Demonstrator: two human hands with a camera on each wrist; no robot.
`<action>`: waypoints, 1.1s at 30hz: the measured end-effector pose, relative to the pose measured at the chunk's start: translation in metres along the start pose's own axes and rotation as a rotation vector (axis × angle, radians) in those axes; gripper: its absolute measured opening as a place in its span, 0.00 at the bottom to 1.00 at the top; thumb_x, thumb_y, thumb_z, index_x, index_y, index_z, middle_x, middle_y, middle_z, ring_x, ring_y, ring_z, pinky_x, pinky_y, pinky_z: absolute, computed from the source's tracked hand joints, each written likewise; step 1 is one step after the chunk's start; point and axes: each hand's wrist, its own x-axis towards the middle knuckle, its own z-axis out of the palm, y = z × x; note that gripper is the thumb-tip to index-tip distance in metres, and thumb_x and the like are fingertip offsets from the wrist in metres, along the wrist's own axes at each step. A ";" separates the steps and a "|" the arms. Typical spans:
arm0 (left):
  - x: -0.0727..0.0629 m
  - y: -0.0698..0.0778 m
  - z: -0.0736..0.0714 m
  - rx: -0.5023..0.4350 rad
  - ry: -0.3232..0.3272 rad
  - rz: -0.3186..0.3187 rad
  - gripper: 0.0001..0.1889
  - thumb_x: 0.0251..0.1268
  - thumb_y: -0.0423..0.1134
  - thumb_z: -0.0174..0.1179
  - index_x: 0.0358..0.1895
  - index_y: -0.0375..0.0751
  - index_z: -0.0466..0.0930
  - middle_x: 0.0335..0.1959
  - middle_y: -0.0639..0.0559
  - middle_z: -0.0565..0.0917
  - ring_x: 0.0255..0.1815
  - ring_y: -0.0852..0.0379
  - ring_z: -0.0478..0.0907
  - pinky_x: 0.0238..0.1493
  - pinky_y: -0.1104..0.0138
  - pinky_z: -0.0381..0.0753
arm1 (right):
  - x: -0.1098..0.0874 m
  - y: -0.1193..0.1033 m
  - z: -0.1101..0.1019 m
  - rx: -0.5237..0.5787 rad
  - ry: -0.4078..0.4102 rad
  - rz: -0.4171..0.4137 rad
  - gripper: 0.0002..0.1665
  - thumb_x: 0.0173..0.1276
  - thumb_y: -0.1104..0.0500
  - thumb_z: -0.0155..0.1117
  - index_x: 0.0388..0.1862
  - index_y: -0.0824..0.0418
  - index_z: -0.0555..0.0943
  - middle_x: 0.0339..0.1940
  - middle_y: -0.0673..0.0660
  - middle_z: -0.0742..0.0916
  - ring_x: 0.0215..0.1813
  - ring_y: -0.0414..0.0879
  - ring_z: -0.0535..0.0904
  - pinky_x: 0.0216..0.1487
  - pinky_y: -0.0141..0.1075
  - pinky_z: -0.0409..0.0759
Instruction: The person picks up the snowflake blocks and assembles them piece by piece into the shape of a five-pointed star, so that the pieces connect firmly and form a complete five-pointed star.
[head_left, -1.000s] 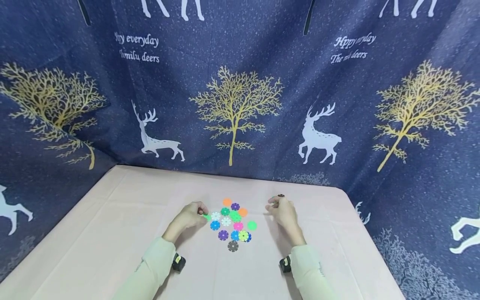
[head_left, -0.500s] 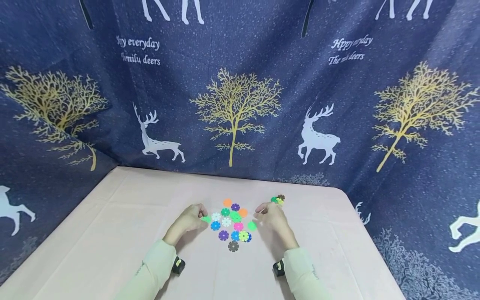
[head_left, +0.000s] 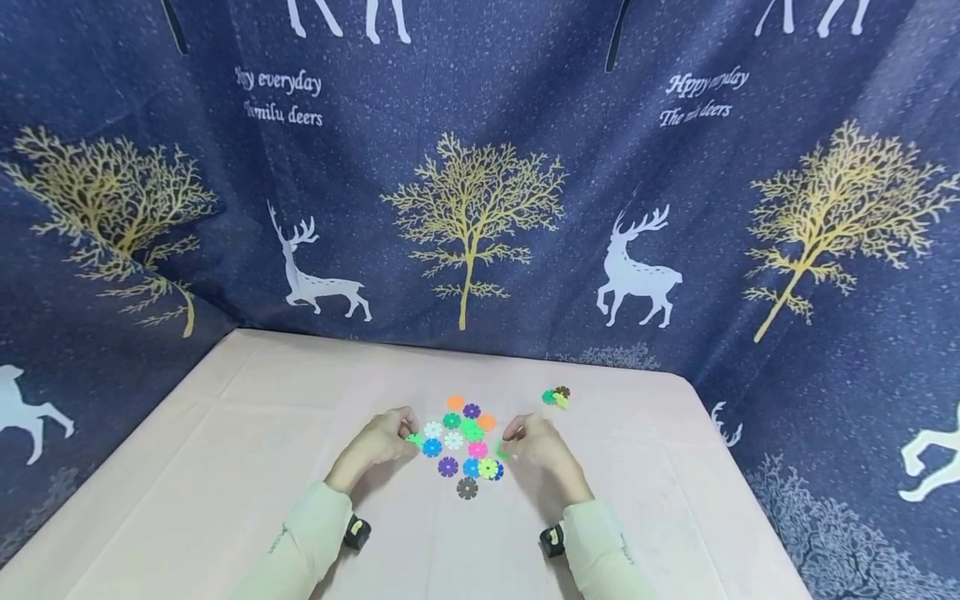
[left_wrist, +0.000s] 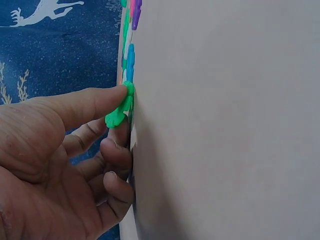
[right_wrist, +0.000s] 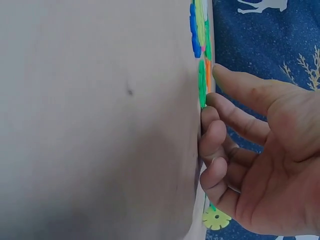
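Observation:
In the head view my left hand (head_left: 377,439) is at the left side of a scatter of plastic snowflake discs. Its thumb and forefinger pinch a bright green snowflake disc (left_wrist: 120,111), which stands tilted in the left wrist view. At the scatter's right side, my right hand (head_left: 538,443) has come to another green snowflake disc (right_wrist: 202,83). The forefinger touches or nearly touches that disc's near end, while the thumb stays apart from it. Near the left hand lie a blue disc (head_left: 432,447) and a white disc (head_left: 432,429).
Between the hands, several flat discs lie on the pale cloth-covered table (head_left: 225,467), among them a pink disc (head_left: 477,449) and a grey-brown disc (head_left: 467,488). Farther back at right, a small cluster holds a yellow disc (head_left: 561,401). A dark blue curtain (head_left: 525,250) hangs behind.
My right hand has moved left and nearer from the cluster at back right, uncovering it, and has reached the green disc at the scatter's edge. My left hand has hardly moved.

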 end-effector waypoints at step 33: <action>-0.003 0.015 0.003 -0.134 -0.144 0.035 0.09 0.61 0.38 0.69 0.33 0.34 0.83 0.22 0.50 0.79 0.19 0.61 0.70 0.21 0.72 0.68 | -0.014 -0.013 0.007 -0.018 -0.049 -0.005 0.16 0.56 0.65 0.76 0.36 0.61 0.75 0.34 0.54 0.80 0.39 0.48 0.76 0.45 0.43 0.79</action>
